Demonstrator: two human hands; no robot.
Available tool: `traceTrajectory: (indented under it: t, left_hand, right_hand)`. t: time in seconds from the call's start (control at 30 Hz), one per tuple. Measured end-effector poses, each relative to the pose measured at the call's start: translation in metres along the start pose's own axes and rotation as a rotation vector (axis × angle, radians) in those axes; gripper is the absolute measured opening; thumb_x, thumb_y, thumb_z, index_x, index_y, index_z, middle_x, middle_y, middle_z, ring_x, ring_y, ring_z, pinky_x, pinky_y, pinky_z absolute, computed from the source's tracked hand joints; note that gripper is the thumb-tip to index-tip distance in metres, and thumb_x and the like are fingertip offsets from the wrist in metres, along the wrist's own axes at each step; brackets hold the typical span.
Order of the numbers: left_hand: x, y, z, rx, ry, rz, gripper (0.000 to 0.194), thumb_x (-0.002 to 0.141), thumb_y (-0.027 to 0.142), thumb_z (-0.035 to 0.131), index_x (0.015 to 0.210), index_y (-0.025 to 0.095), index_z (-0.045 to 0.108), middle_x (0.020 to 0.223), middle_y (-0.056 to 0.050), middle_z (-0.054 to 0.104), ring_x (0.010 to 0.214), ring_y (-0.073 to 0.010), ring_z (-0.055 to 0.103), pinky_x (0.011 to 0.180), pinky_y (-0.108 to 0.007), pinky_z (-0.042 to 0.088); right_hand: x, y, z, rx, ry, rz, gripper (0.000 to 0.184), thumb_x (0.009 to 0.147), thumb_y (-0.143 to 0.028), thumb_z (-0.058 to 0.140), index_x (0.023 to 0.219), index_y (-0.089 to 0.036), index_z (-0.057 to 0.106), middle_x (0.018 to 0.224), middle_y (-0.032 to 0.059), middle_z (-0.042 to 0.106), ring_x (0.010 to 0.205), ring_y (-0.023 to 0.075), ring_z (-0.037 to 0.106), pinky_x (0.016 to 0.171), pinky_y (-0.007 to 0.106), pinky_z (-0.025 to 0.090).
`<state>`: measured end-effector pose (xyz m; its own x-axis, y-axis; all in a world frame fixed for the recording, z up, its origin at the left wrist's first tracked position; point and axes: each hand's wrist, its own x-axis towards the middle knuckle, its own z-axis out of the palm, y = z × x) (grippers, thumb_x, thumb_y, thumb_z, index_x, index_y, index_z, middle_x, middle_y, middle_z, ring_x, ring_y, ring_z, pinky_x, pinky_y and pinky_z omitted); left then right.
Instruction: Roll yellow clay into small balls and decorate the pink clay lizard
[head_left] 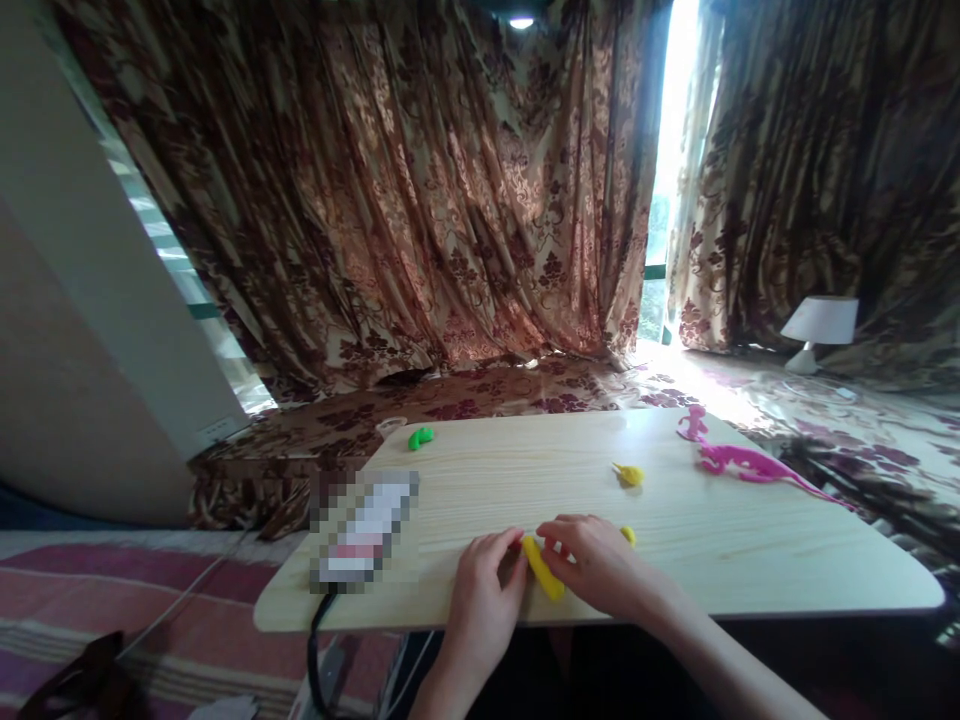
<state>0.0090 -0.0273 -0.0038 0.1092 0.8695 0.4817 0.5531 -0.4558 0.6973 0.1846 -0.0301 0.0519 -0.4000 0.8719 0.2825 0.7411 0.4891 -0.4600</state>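
A thick yellow roll of what looks like modelling clay (544, 569) slants across the near part of the table between my hands. My left hand (486, 575) is curled at its left side, thumb and forefinger drawn together at the far end. From the right, my right hand (592, 562) bends over the roll with its fingertips against it; its palm side is hidden. Just past the right hand a small yellow lump (628, 537) partly shows. Farther back lies a yellow piece with a thin pointed tip (630, 475).
A pale wooden table (480, 480) carries a green curved piece (421, 438) at the back left. Pink figures (742, 463) lie at the right edge. On the left is a blurred-out pale object (367, 525) with a black cable (313, 650). A white lamp (817, 325) stands beyond.
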Motion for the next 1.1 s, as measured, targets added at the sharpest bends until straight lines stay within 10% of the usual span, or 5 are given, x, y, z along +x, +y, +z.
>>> traceTrajectory:
  t: [0.47,0.67,0.87,1.1]
  left_hand:
    - [0.011,0.006,0.010,-0.055,-0.052,-0.009,0.040,0.077,0.025,0.058,0.116,0.018,0.054,0.110,-0.008,0.063,0.104,-0.0212,0.057,0.095,-0.038,0.042]
    - [0.015,0.014,0.019,0.092,-0.103,0.167,0.019,0.075,0.022,0.060,0.093,0.022,0.065,0.089,-0.005,0.067,0.087,-0.0237,0.059,0.081,-0.039,0.046]
    - [0.014,0.014,0.018,0.102,-0.065,0.174,0.009,0.075,0.020,0.059,0.082,0.020,0.064,0.080,-0.005,0.065,0.079,-0.0223,0.059,0.075,-0.036,0.045]
    - [0.008,0.023,0.016,0.122,-0.012,0.165,0.015,0.081,0.033,0.054,0.083,0.020,0.062,0.076,-0.003,0.064,0.075,-0.0205,0.058,0.070,-0.032,0.043]
  right_hand:
    - [0.001,0.005,-0.002,0.179,0.259,0.077,0.030,0.077,-0.016,0.052,0.107,-0.022,0.054,0.094,0.0000,0.061,0.078,0.0097,0.059,0.069,0.019,0.044]
    - [-0.010,0.001,-0.008,0.163,0.216,0.035,0.031,0.071,-0.014,0.060,0.101,-0.024,0.060,0.086,-0.0011,0.063,0.079,0.0139,0.060,0.074,0.024,0.045]
    - [-0.019,-0.010,-0.015,0.095,0.186,-0.114,0.042,0.087,-0.017,0.041,0.127,-0.026,0.047,0.128,0.0045,0.051,0.114,0.0178,0.049,0.095,0.030,0.039]
    - [-0.022,-0.006,-0.005,0.066,0.153,-0.161,0.069,0.067,0.002,0.035,0.130,-0.022,0.046,0.128,0.0031,0.053,0.121,0.0144,0.043,0.103,0.031,0.032]
